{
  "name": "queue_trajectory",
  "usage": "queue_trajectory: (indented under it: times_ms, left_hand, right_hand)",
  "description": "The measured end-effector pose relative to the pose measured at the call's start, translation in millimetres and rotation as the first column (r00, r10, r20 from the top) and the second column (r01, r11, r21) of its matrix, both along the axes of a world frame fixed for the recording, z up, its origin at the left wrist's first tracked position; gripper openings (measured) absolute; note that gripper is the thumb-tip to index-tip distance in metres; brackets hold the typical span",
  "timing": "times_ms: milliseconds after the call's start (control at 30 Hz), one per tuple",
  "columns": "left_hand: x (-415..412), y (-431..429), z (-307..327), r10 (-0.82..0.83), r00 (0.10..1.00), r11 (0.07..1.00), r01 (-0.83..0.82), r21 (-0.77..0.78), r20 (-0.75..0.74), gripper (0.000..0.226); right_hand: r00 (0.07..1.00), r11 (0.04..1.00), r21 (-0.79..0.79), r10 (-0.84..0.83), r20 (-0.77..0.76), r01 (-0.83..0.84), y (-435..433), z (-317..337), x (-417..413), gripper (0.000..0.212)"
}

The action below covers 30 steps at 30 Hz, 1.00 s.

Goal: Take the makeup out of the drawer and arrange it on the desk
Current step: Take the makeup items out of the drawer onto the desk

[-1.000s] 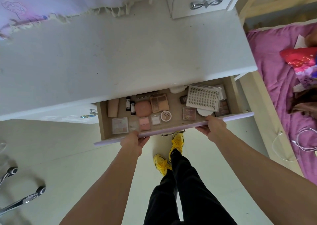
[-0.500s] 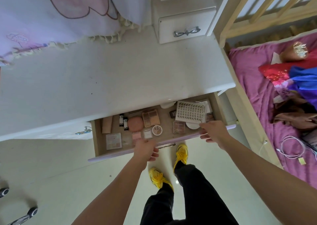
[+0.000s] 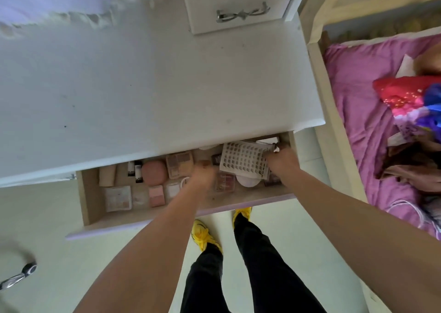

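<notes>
The desk drawer (image 3: 85, 194) stands pulled out under the white desk top (image 3: 167, 86). Inside lie a white grid-patterned tray (image 3: 242, 160), a pink round compact (image 3: 154, 173), an eyeshadow palette (image 3: 179, 164), a tan tube (image 3: 107, 175), two small black-capped bottles (image 3: 134, 169), a pale square palette (image 3: 118, 198) and a pink blush (image 3: 156, 194). My right hand (image 3: 282, 161) is at the tray's right end with fingers curled over its edge. My left hand (image 3: 202, 172) is blurred, low over the drawer's middle just left of the tray; its grip is unclear.
A small white drawer box (image 3: 236, 5) with a bow handle sits at the desk's back. A fringed pale cloth (image 3: 59, 2) hangs at the back left. A wooden bed frame with pink bedding (image 3: 358, 121) is close on the right. A chair base (image 3: 19, 274) shows at lower left.
Both hands left the drawer's front edge and reached inside. The right went to the white tray's right end, the left to the drawer's middle. The view moved closer.
</notes>
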<state>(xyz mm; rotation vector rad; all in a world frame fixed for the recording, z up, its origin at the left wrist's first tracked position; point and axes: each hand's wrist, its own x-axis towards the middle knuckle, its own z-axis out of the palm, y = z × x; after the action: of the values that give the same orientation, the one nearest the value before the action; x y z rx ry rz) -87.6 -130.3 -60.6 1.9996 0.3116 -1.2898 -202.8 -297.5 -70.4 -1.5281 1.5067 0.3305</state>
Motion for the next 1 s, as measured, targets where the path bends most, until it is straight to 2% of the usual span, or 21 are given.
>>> queue_trajectory:
  times_ms: [133,267,333,400,467,500,533,600,733,767,833,900,1000]
  left_hand:
    - [-5.2,-11.7,-23.8,0.032,0.999,0.999,-0.032,0.035,0.007,0.017]
    - [-12.5,-7.3,-12.2,0.183,0.983,0.982,-0.182,0.046,-0.014,0.021]
    - [-14.2,1.3,-6.8,0.259,0.963,0.966,-0.258,0.019,-0.07,0.025]
    - [-13.9,12.1,2.1,0.339,0.929,0.938,-0.346,-0.022,-0.151,0.025]
    - [-13.0,25.8,13.3,0.383,0.903,0.916,-0.398,-0.046,-0.197,0.017]
    - [-12.5,33.3,18.7,0.398,0.892,0.907,-0.417,-0.052,-0.213,0.015]
    - [-11.9,42.0,22.0,0.416,0.881,0.897,-0.439,-0.06,-0.226,0.015]
    - [-9.9,59.3,27.5,0.453,0.86,0.874,-0.48,-0.076,-0.234,0.02]
    - [-6.5,81.6,29.9,0.507,0.833,0.837,-0.537,-0.105,-0.22,0.034]
    - [-6.1,85.7,30.6,0.511,0.829,0.83,-0.544,-0.119,-0.226,0.033]
    - [-7.4,92.8,32.6,0.526,0.815,0.811,-0.567,-0.146,-0.244,0.03]
    - [-8.7,96.8,35.5,0.551,0.795,0.785,-0.597,-0.165,-0.253,0.023]
    - [-11.4,101.9,36.7,0.585,0.768,0.752,-0.634,-0.18,-0.258,0.019]
  right_hand:
    - [0.999,0.998,0.017,0.052,-0.005,-0.052,-2.8,-11.2,-1.6,0.035]
    - [0.993,0.99,0.138,0.011,0.117,-0.027,-0.6,-14.0,-6.1,0.031]
    - [0.987,0.98,0.198,-0.015,0.162,-0.018,-0.5,-11.4,-6.1,0.028]
    - [0.987,0.974,0.224,-0.007,0.16,-0.029,-1.8,-0.9,-7.1,0.015]
    - [0.985,0.984,0.138,0.089,0.15,-0.11,-5.5,0.1,-13.5,0.015]
    - [0.968,0.972,0.048,0.223,0.113,-0.229,-7.1,-0.3,-17.4,0.016]
    - [0.926,0.927,-0.034,0.374,0.044,-0.373,-6.6,0.0,-20.5,0.016]
    - [0.777,0.768,-0.122,0.623,-0.087,-0.629,-2.2,-1.6,-23.9,0.026]
    - [0.517,0.498,-0.141,0.838,-0.177,-0.856,11.0,-3.0,-16.5,0.063]
    - [0.482,0.463,-0.135,0.851,-0.207,-0.876,15.2,-4.5,-12.3,0.071]
    - [0.48,0.461,-0.134,0.842,-0.248,-0.877,24.2,-7.5,-3.9,0.079]
    - [0.498,0.48,-0.135,0.822,-0.274,-0.867,33.1,-9.8,2.1,0.078]
    - [0.456,0.44,-0.13,0.816,-0.355,-0.888,45.4,-13.4,5.5,0.071]
